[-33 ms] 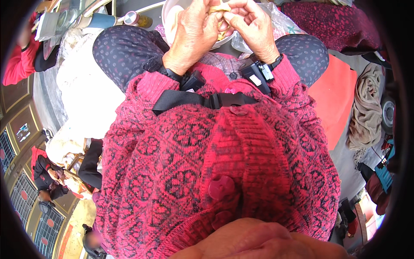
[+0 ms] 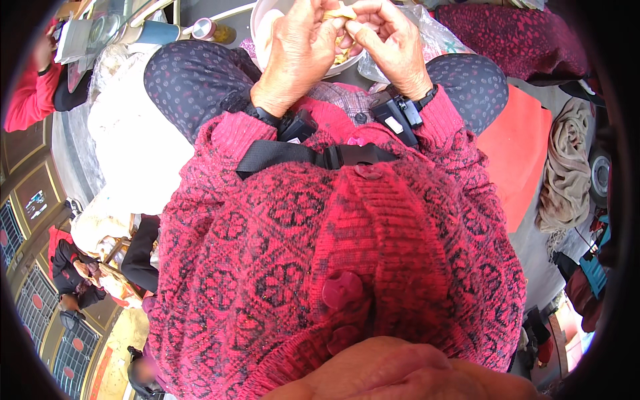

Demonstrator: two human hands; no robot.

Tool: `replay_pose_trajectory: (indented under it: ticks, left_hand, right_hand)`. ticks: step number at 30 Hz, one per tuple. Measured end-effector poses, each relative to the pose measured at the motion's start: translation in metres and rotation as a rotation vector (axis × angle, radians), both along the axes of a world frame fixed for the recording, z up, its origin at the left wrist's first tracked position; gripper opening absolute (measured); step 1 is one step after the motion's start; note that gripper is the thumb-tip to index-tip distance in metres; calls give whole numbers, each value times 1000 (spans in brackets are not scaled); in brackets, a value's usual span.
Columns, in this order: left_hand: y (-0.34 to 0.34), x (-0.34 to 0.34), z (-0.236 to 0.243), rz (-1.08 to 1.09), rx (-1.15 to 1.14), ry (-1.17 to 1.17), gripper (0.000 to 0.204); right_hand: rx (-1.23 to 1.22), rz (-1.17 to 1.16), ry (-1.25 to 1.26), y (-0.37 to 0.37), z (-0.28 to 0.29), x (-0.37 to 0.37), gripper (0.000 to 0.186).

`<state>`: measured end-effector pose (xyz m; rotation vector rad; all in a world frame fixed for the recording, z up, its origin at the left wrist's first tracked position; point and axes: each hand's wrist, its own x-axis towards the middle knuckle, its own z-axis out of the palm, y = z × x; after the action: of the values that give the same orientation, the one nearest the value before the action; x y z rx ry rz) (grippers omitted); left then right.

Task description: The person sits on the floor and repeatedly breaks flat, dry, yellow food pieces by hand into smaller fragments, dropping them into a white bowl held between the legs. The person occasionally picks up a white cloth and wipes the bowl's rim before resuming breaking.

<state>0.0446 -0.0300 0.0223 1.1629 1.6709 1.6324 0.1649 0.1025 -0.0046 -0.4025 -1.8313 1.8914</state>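
At the top of the head view, my left hand [image 2: 293, 57] and my right hand [image 2: 393, 50] meet over a whitish bowl [image 2: 259, 15]. Between the fingertips is a small, thin, pale yellow piece [image 2: 341, 13], pinched from both sides. Its exact kind cannot be made out. Yellowish bits [image 2: 342, 55] show inside the bowl below the hands. A white rounded thing [image 2: 268, 30] lies at the bowl's left side, partly covered by my left hand. Both wrists carry black straps with small boxes.
A clear plastic bag [image 2: 430, 33] lies right of the bowl. To its left are a jar with a pinkish lid [image 2: 203, 29] and a blue-grey cup [image 2: 159, 32]. A red sheet [image 2: 517, 153] and a brown cloth [image 2: 563, 173] lie on the right. Other people sit at the left.
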Motion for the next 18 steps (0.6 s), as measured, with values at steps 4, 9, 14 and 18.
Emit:
replay_pose_trajectory:
  ticks: [4,9,14,18]
  left_hand:
    - [1,-4,-5,16,22,-187,21]
    - [0,-8,1,-138,-19,-30,25]
    - [-6,-9,18,-200,-182,-75,18]
    - [-4,-9,21,-203,-298,-80,21]
  right_hand:
    - [179,1,-51,-1,10,3,25]
    - [-185,-60,-85,7,8,1,19]
    - [-526,298,-34,20,8,10,31]
    - [-616,212,-14,12,2,10,24]
